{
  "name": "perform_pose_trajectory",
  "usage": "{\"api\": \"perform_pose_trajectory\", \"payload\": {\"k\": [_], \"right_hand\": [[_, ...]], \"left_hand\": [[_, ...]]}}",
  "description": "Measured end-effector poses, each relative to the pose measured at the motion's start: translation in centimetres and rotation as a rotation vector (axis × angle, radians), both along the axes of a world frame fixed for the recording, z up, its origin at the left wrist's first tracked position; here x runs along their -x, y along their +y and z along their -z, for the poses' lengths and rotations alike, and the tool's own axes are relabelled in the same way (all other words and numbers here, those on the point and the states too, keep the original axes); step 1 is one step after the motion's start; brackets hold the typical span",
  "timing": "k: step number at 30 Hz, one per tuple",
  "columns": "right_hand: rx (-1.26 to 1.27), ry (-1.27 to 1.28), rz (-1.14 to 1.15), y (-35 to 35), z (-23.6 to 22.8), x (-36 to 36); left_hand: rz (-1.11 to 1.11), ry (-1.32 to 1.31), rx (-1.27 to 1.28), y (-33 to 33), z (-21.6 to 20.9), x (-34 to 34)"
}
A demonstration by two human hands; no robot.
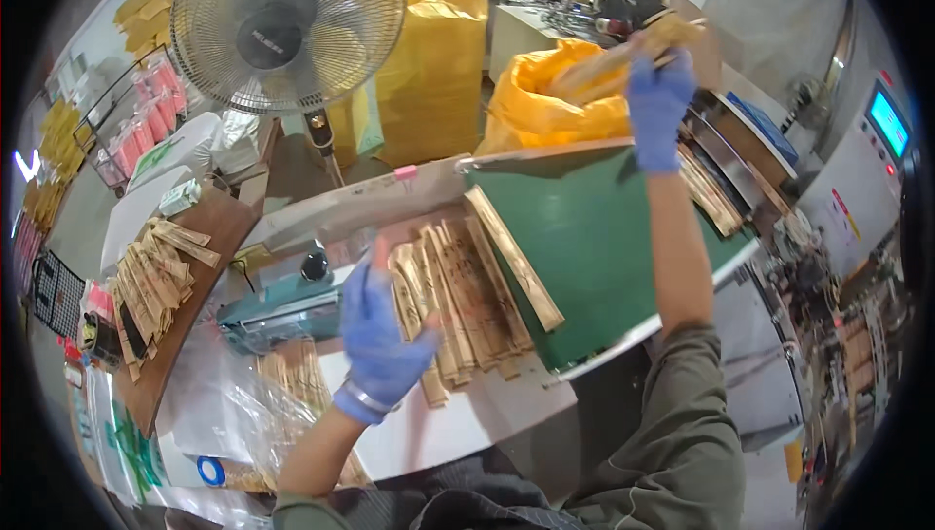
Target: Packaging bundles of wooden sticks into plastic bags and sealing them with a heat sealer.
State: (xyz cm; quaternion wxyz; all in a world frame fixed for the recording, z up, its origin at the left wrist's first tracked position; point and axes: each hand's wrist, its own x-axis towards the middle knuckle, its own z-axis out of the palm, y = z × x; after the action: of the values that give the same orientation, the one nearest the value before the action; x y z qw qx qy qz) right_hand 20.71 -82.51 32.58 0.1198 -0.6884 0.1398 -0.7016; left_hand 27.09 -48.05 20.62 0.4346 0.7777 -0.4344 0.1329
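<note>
My left hand (380,350), in a blue glove with fingertips showing, is spread beside a row of long, narrow brown paper packets (458,301) on the table. Its thumb lies over the near-left packets; whether it touches them I cannot tell. My right hand (662,106), also blue-gloved, is stretched out at the far right, closed round a blurred bunch of tan paper packets (670,33). It is beside the mouth of an orange woven sack (545,111), where more tan packets show. One packet (516,262) lies alone on the green conveyor belt (594,238).
A standing fan (287,28) rises behind the table, with a tall yellow sack (433,62) beside it. At left, a brown board (200,301) bears more packets. A teal bench device (282,316) sits left of the row. Machinery with a lit screen (888,119) stands at right.
</note>
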Motion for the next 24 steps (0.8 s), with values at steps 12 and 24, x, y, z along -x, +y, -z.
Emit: {"api": "perform_pose_trajectory", "payload": {"k": [12,24], "right_hand": [[0.142,0.607,0.577,-24.4,16.1,-9.8],[-0.51,1.129,-0.428,22.6,18.0,1.4]], "left_hand": [[-0.73,-0.191,-0.373,19.3,4.5,-29.3],[-0.958,0.417,-0.882,16.6,8.1,-48.3]]}}
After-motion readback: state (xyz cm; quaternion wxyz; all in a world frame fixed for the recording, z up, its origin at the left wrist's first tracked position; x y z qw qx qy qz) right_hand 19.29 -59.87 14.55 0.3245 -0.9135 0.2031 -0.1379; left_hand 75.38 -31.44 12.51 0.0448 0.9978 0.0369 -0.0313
